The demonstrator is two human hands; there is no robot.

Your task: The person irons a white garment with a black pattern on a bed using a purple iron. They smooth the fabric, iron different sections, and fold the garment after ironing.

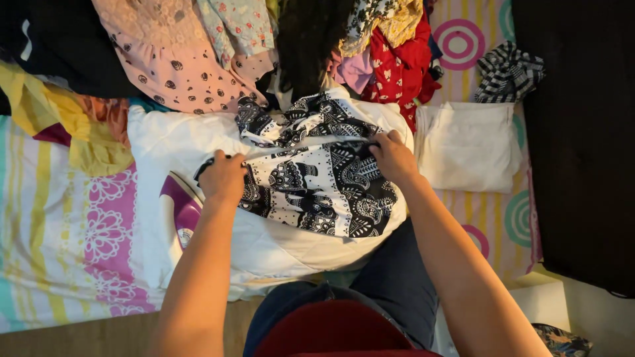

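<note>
Our left hand [223, 177] and right hand [393, 156] each pinched an edge of the black-and-white patterned garment [317, 178], stretched over the white pillow [278, 248] on the bed; we judged it light, soft, floppy; best gripped at hems.

Black-and-white elephant-print garment [317, 175] (paisley too, perhaps), white pillow [264, 244], purple-and-white iron [182, 205], striped pastel sheet [59, 251].

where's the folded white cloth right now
In the head view, the folded white cloth lies right of the right hand, below the black-and-white checked cloth.
</note>
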